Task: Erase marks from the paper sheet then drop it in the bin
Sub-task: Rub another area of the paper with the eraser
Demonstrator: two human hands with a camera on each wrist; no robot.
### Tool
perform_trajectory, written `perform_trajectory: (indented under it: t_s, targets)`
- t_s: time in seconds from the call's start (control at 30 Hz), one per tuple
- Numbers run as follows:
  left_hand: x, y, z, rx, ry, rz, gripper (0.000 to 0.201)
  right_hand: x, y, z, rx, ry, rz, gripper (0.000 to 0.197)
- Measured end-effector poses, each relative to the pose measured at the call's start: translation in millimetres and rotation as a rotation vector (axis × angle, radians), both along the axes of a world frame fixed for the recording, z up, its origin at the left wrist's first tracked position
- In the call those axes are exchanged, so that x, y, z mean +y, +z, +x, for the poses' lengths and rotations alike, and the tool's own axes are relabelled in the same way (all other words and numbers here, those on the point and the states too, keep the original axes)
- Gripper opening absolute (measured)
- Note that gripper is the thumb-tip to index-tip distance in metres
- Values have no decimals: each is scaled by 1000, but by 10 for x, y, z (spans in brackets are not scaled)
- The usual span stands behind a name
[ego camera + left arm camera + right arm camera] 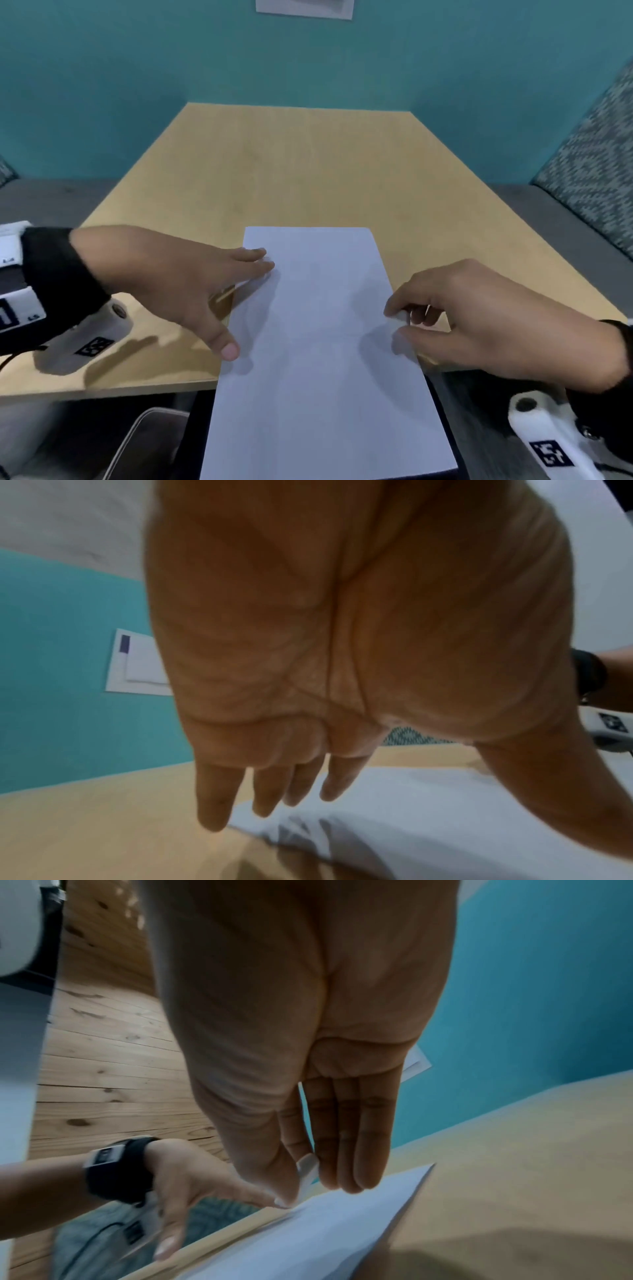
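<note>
Sheet of plain white paper point(318, 342) runs lengthwise away from the person — left hand point(171, 274) flat on its left edge, right hand point(472, 318) pinching a small white eraser point(306, 1167) at its right edge.

Office booth: wooden table point(308, 164) between teal partition walls point(102, 85), patterned upholstered seat point(589, 171).

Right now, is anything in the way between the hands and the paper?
Nothing visible. The left hand lies with straight fingers on the paper sheet's left edge. The right hand is at its right edge, pinching a small white eraser.
</note>
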State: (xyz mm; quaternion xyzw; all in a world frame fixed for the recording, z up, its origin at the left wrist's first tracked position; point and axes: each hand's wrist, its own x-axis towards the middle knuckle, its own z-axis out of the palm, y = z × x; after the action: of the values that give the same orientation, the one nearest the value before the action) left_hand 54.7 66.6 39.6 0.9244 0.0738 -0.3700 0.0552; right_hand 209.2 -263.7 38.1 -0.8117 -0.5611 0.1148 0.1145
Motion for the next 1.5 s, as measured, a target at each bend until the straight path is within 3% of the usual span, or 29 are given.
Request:
perform_trajectory:
  t_s: [0.2,0.47,0.73,0.9,1.07,1.13,1.2,1.3,1.47,1.5]
  targets:
    - [-67,-143,-38,-121,-5,1,133,176,-105,-177,-83,132,-131,25]
    - [-191,-236,-50,-257,-15,59,130,297,-44,48,-77,35,-190,21]
    - [-212,-264,-58,-197,43,51,132,1043,-14,-105,-107,239,-129,25]
    - [-215,-278,-83,-206,19,87,128,1424,-146,-195,-172,190,-103,13]
    - [-185,-300,-79,-208,31,87,134,1431,-209,-358,-184,243,-131,7]
    - [-187,-297,-74,-200,32,91,133,1401,-181,-423,-174,296,-150,15]
    - [-184,-298,-65,-198,22,106,134,1416,-165,-386,-201,275,-160,4]
    - [-185,-302,-61,-178,14,134,137,1441,-147,-287,-229,212,-145,8]
    - [-205,-282,-60,-174,27,123,130,1426,-156,-426,-194,302,-149,9]
    - [-202,-283,-59,-173,26,123,131,1428,-125,-428,-209,279,-163,19]
